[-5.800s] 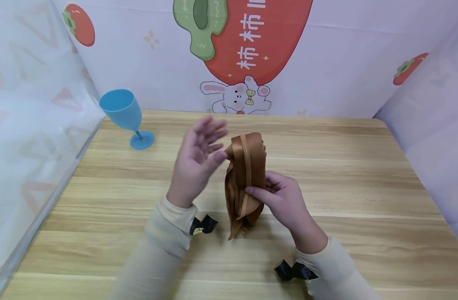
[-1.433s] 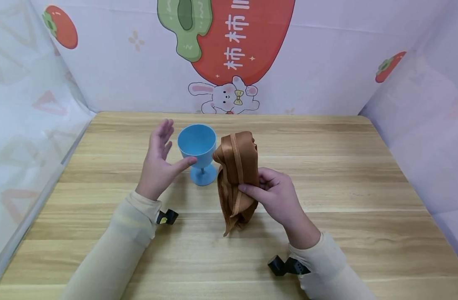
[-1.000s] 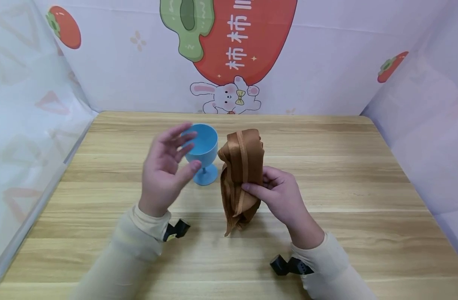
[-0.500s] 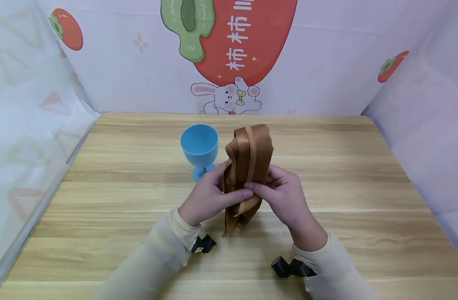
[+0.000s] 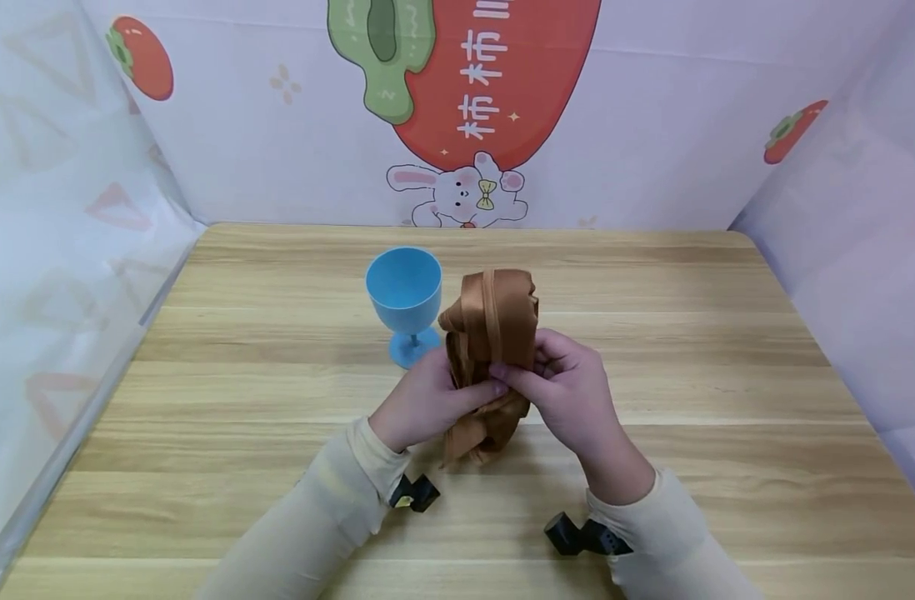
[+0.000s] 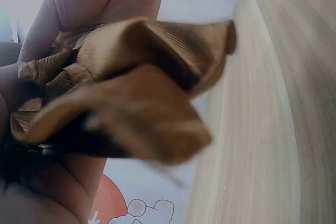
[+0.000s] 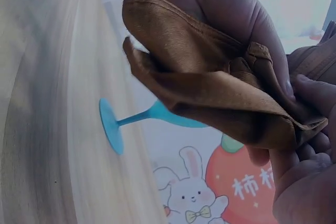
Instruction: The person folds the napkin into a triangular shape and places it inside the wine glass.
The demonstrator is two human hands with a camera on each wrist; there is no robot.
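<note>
A folded strip of brown satin cloth with a lighter seam is held upright above the table between both hands. From the left side my left hand grips its lower part, thumb across the front. My right hand pinches it from the right, and the two thumb tips nearly meet. Loose ends of the cloth hang below the hands in the left wrist view. Just left of and behind the cloth stands a blue goblet, upright and untouched. Most fingers are hidden behind the cloth.
The light wooden table reaches back to a white printed backdrop with a rabbit and persimmons. White sheets enclose the left and right sides. A small black wrist camera sits at each cuff.
Earlier the goblet stood at the table's far left; it is now beside the cloth. My left hand, open before, has come right and taken hold of the cloth. My right hand kept its grip.
</note>
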